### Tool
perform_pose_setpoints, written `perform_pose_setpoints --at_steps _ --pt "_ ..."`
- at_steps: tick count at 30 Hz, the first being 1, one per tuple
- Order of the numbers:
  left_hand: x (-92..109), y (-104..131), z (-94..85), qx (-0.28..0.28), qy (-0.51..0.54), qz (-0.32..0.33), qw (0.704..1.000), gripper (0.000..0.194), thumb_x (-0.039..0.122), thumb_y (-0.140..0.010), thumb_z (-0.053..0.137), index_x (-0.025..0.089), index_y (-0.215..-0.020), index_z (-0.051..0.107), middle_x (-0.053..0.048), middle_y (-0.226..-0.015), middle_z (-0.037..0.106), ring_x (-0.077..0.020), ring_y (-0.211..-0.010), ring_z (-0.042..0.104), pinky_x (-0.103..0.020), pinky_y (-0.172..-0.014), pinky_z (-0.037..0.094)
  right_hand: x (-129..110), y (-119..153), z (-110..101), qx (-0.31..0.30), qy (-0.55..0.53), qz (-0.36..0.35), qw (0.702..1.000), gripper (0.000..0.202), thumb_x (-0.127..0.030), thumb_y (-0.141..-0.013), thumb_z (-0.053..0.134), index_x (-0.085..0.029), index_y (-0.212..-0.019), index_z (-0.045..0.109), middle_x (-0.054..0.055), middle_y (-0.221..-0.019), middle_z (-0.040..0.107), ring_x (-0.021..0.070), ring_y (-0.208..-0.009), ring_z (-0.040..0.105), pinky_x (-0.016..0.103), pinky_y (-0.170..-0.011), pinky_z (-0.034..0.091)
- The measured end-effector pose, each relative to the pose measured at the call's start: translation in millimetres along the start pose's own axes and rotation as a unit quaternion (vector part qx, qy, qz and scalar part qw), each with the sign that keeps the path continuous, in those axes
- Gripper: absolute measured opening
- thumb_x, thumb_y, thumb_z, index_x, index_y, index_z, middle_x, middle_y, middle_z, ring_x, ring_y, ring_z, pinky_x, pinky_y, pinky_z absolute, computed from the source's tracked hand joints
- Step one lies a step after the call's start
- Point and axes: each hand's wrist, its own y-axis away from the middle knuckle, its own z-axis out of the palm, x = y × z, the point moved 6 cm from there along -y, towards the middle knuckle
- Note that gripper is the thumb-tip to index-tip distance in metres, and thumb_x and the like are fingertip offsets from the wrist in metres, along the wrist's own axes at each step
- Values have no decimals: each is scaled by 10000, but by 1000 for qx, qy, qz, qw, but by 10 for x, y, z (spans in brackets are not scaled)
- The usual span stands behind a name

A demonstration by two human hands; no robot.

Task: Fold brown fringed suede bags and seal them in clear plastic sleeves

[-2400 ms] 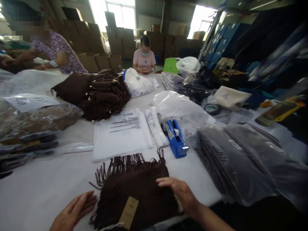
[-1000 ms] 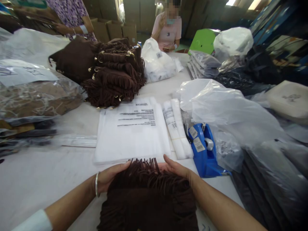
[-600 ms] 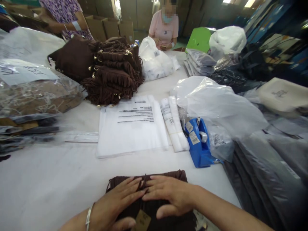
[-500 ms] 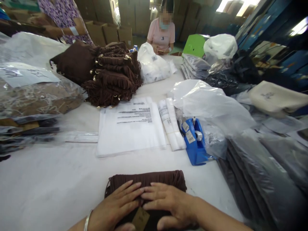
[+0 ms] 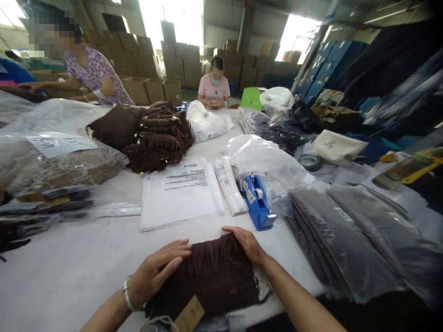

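Observation:
A dark brown fringed bag (image 5: 218, 281) lies on the table in front of me. A tan card tag (image 5: 189, 314) and some pale string rest at its near left corner. Along the bag's left side lies my left hand (image 5: 155, 267), open, its fingers stretched toward the far edge and the thumb apart. My right hand (image 5: 246, 243) touches the far right corner, fingers extended over the fringe and its thumb hidden. Beyond the bag are a stack of printed clear plastic bags (image 5: 180, 203), a banded plastic roll (image 5: 231, 186) and a blue tape dispenser (image 5: 258, 203).
More brown fringed bags (image 5: 155, 133) are heaped at the back left, beside a plastic sack (image 5: 62, 161). Grey items in clear plastic (image 5: 332, 235) lie at right, with a cream pouch (image 5: 339, 145) behind. Two people (image 5: 214, 87) are across the table (image 5: 86, 263).
My hands have moved apart, from together on top of the bag to its left side and far right corner. More of the fringe shows. The camera view has tilted up.

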Motion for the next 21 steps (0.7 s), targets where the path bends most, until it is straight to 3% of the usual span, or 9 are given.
perform_pose_setpoints --at_steps 2,5,8,10,13,15,18,21 --pt "-114 -78 61 -26 -91 -18 995 363 332 -940 406 272 -1283 508 -29 -1359 494 -227 -1296 392 -456 -1078 346 -117 39 132 -42 67 -57 995 384 -414 -965 357 -214 -1152 626 58 -1172 634 193 -1131 542 403 -1056 343" --pt "-203 -47 267 -79 -193 7 978 438 366 -932 423 292 -1362 397 -32 -1425 400 -241 -1315 356 -478 -1072 330 -298 174 270 -119 172 -141 968 342 -352 -960 392 -238 -1231 568 44 -1214 614 176 -1166 517 399 -1089 286" --pt "-158 122 423 -82 -246 46 965 514 354 -928 436 315 -1415 276 -22 -1460 331 -248 -1328 326 -483 -1062 338 -408 345 357 -191 255 -182 930 389 -359 -939 444 -246 -1309 488 43 -1317 536 192 -1284 399 439 -1123 202" --pt "-74 218 444 -66 -255 55 963 523 343 -923 448 313 -1416 275 -21 -1455 343 -251 -1323 336 -482 -1059 349 -450 422 391 -224 295 -190 909 432 -387 -930 460 -235 -1334 458 51 -1354 497 206 -1335 319 466 -1135 153" --pt "57 189 348 -53 -225 55 971 401 340 -922 458 320 -1323 444 -4 -1359 494 -222 -1247 459 -430 -1063 375 -476 425 386 -255 321 -188 892 453 -397 -943 429 -221 -1360 421 60 -1372 476 205 -1350 290 473 -1140 144" --pt "47 15 192 -41 -202 25 978 301 336 -935 434 319 -1213 549 8 -1213 621 -177 -1123 570 -343 -1014 442 -455 366 348 -259 324 -184 891 438 -388 -951 413 -229 -1359 424 57 -1372 476 210 -1351 289 480 -1138 156" --pt "-176 -393 -82 -9 -256 -65 965 295 283 -954 370 243 -1151 586 -45 -1085 670 -168 -1007 615 -307 -924 492 -341 288 341 -263 313 -189 893 446 -394 -943 426 -244 -1364 420 59 -1385 456 240 -1351 285 513 -1126 188" --pt "-451 -752 -162 -19 -338 -118 934 346 172 -880 467 137 -1217 531 -139 -1120 633 -248 -1036 585 -416 -909 483 -174 217 416 -244 257 -174 919 370 -426 -915 438 -389 -1277 506 -4 -1285 558 247 -1256 441 502 -1064 351"
